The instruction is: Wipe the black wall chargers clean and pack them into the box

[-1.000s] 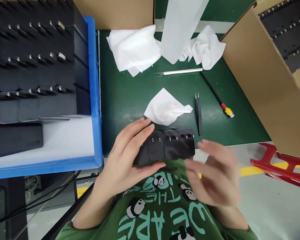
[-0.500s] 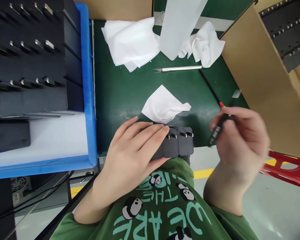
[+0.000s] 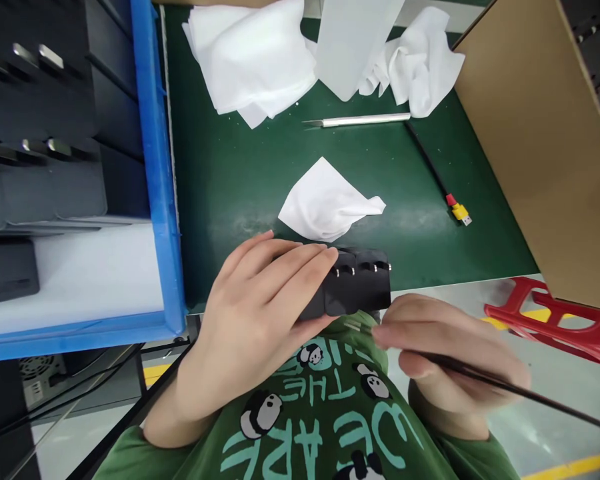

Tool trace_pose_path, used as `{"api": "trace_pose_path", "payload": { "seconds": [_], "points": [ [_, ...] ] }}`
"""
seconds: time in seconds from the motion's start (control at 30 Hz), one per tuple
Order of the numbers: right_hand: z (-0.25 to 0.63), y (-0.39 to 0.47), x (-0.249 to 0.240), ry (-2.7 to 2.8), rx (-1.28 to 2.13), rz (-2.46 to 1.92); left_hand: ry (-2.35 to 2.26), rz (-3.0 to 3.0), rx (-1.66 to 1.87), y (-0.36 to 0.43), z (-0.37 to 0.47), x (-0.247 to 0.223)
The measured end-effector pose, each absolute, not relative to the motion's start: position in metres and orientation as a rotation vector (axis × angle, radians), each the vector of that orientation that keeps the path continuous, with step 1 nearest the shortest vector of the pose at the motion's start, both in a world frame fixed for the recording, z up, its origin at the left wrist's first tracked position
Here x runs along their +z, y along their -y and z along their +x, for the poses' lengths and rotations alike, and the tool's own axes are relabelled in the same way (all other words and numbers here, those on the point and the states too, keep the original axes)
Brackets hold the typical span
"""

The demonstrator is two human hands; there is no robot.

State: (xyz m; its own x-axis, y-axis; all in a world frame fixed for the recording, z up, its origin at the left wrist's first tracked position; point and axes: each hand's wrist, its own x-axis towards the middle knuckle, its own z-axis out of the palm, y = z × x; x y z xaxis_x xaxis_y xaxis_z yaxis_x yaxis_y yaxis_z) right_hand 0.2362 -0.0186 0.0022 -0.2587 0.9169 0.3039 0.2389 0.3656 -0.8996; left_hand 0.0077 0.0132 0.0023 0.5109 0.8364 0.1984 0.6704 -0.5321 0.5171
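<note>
My left hand is closed over a row of black power adapters at the table's front edge. Metal plug pins stick up from the adapters at the uncovered right end; my fingers hide the rest. My right hand, partly blurred, is closed around a black cable that trails off to the lower right. A pale, blurred tip pokes out beyond its fingers, just below the adapters and apart from them. Behind the adapters lies a crumpled white cloth.
A blue tray of black adapters stands left. A craft knife and a short black cable with a red-and-yellow USB plug lie farther back, near white cloths. A cardboard box borders the right; a red stool is below.
My right hand has come down and left from beside the USB plug to near the adapters, turning the black cable end leftward. My left hand keeps its hold.
</note>
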Motion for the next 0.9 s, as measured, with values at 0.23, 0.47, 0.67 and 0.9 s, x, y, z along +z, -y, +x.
{"api": "trace_pose_path", "payload": {
  "seconds": [0.23,0.47,0.67,0.9],
  "points": [
    [0.2252,0.0179,0.0028,1.788,0.852,-1.070,-1.222,2.389,0.611,-0.0125,0.0058,0.0011],
    [0.2252,0.0140,0.0057,1.839,0.828,-1.045,-1.216,2.395,0.620,-0.0134,0.0060,0.0012],
    [0.2244,0.0148,0.0061,1.849,0.817,-1.044,-1.223,2.392,0.616,-0.0140,0.0068,0.0010],
    [0.2253,0.0168,0.0059,1.865,0.817,-1.059,-1.220,2.406,0.626,-0.0136,0.0065,0.0009]
  ]
}}
